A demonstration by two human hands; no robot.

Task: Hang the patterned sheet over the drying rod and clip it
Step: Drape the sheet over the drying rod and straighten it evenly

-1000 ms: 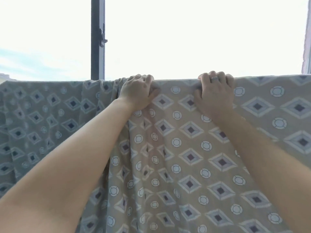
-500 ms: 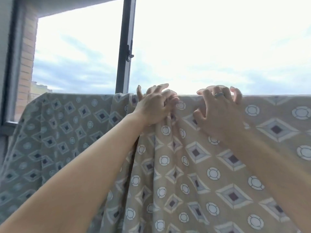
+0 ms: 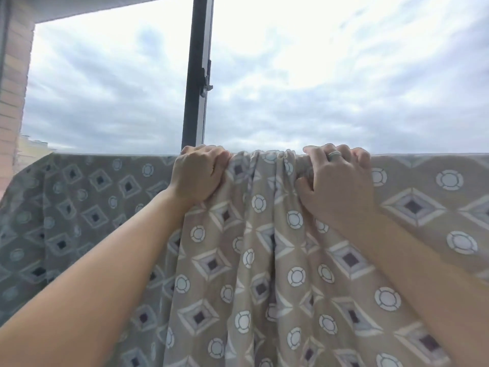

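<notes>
The patterned sheet [image 3: 264, 260], beige with diamonds and circles, hangs across the whole view over a drying rod that the cloth hides. My left hand [image 3: 198, 176] grips the sheet's top edge, fingers curled over it. My right hand [image 3: 336, 178], with a ring, grips the top edge about a hand's width to the right. Between the two hands the cloth is bunched into vertical folds [image 3: 264, 165]. No clip is in view.
A dark window post [image 3: 197, 75] with a latch rises behind the sheet, just above my left hand. A brick wall [image 3: 13, 88] stands at the far left. Cloudy sky fills the opening behind.
Both hands have closed down onto the sheet's top edge after lifting their fingers. The cloth between them is now gathered into folds. The camera has tilted up and left.
</notes>
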